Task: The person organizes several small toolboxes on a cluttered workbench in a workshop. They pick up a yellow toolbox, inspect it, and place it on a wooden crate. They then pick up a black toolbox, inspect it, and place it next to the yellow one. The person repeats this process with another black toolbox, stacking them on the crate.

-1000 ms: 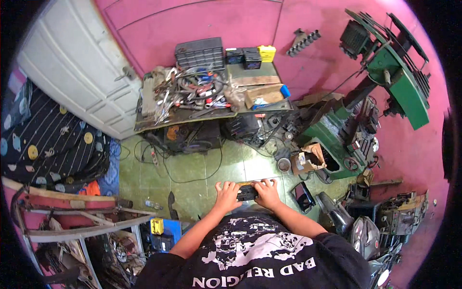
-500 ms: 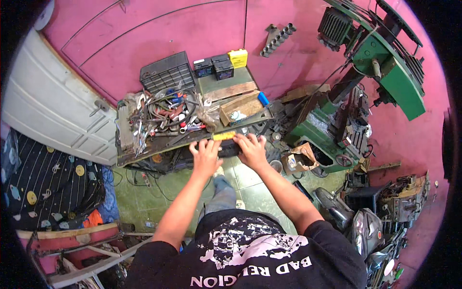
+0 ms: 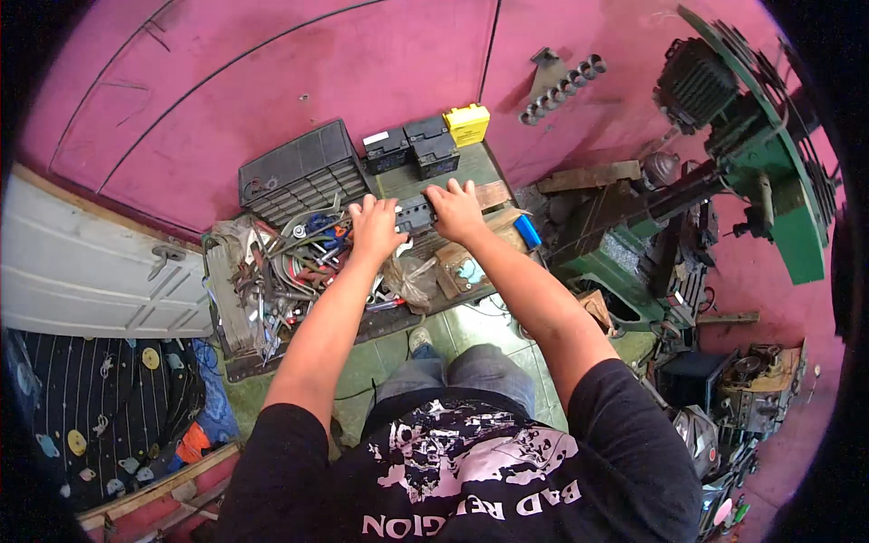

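Over the bench I hold a dark, box-shaped battery (image 3: pixel 415 214) between my two hands, its long side running from one hand to the other. My left hand (image 3: pixel 373 231) grips its left end and my right hand (image 3: pixel 455 213) its right end, both with bent fingers. Small round marks show along its dark upward side; its underside is hidden. Just beyond stand black batteries (image 3: pixel 434 154) and a yellow box-shaped battery (image 3: pixel 467 125). A wooden plank (image 3: pixel 492 194) lies partly behind my right hand.
Hand tools and cables (image 3: pixel 303 258) crowd the bench's left side, by a black drawer cabinet (image 3: pixel 303 167). A shallow wooden box (image 3: pixel 453 271) and a crumpled plastic bag (image 3: pixel 409 279) lie nearer me. To the right stands a green machine (image 3: pixel 625 253); a white door (image 3: pixel 100 262) is at left.
Both hands have carried the battery away from me, from the bench's front edge to above its middle. Its yellow side no longer shows. My body has come closer to the bench.
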Action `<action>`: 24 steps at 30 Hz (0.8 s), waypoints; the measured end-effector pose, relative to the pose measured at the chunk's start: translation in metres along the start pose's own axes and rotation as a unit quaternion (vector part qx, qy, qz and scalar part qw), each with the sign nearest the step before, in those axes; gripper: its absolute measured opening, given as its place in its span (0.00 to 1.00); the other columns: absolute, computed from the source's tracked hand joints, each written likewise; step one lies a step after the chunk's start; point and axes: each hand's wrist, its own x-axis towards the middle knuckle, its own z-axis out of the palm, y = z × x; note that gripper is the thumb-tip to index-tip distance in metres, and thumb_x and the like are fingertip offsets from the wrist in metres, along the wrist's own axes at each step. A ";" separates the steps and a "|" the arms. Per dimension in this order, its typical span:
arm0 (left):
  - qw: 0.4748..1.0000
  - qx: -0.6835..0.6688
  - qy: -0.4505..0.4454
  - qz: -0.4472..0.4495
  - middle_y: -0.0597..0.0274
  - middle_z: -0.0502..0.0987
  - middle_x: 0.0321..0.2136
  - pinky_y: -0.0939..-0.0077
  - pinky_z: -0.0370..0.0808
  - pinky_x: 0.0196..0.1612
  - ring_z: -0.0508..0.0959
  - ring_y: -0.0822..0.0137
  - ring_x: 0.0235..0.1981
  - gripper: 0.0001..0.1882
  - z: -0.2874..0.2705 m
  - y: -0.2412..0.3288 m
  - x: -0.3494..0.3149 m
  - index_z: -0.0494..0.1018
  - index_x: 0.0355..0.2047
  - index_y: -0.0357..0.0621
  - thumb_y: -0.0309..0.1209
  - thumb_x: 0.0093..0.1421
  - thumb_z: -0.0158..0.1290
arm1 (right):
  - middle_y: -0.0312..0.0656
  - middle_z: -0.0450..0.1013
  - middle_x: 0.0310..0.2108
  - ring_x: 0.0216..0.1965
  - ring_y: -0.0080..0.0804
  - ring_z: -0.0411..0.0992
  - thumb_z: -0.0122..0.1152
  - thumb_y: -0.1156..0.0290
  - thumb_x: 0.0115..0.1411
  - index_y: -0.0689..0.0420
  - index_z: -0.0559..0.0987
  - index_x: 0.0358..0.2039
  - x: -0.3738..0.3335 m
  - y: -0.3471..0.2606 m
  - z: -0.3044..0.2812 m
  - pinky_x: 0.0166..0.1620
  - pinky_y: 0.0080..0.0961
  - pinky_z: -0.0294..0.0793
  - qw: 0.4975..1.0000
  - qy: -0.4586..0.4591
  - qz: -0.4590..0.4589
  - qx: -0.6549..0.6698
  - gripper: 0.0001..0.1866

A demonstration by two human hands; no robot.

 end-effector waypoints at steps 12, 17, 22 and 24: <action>0.985 0.066 -0.141 -0.071 0.63 0.81 0.45 0.52 0.62 0.54 0.71 0.59 0.54 0.40 0.050 -0.036 0.068 0.78 0.53 0.46 0.47 0.38 0.75 | 0.39 0.68 0.58 0.64 0.37 0.61 0.75 0.60 0.44 0.55 0.71 0.63 0.062 0.028 0.052 0.65 0.58 0.56 0.992 -0.098 -0.066 -0.049 0.44; 0.993 0.067 -0.070 -0.064 0.63 0.77 0.52 0.55 0.63 0.55 0.71 0.59 0.55 0.45 0.056 -0.031 0.071 0.74 0.59 0.48 0.42 0.38 0.75 | 0.34 0.64 0.66 0.68 0.38 0.60 0.48 0.67 0.68 0.48 0.68 0.69 0.065 0.039 0.076 0.66 0.60 0.54 0.993 -0.030 -0.096 -0.058 0.28; 0.993 0.100 -0.029 -0.056 0.65 0.75 0.52 0.59 0.65 0.54 0.71 0.60 0.54 0.45 0.067 -0.022 0.084 0.71 0.62 0.47 0.37 0.40 0.74 | 0.35 0.65 0.65 0.67 0.36 0.59 0.50 0.66 0.67 0.50 0.69 0.69 0.080 0.055 0.099 0.66 0.58 0.55 0.988 -0.002 -0.134 -0.078 0.29; 0.991 0.127 0.000 -0.047 0.66 0.75 0.51 0.61 0.66 0.53 0.71 0.60 0.52 0.43 0.076 -0.030 0.091 0.71 0.62 0.46 0.36 0.44 0.73 | 0.35 0.65 0.64 0.67 0.35 0.59 0.50 0.66 0.66 0.51 0.69 0.68 0.088 0.056 0.103 0.65 0.58 0.55 0.986 -0.011 -0.139 -0.088 0.29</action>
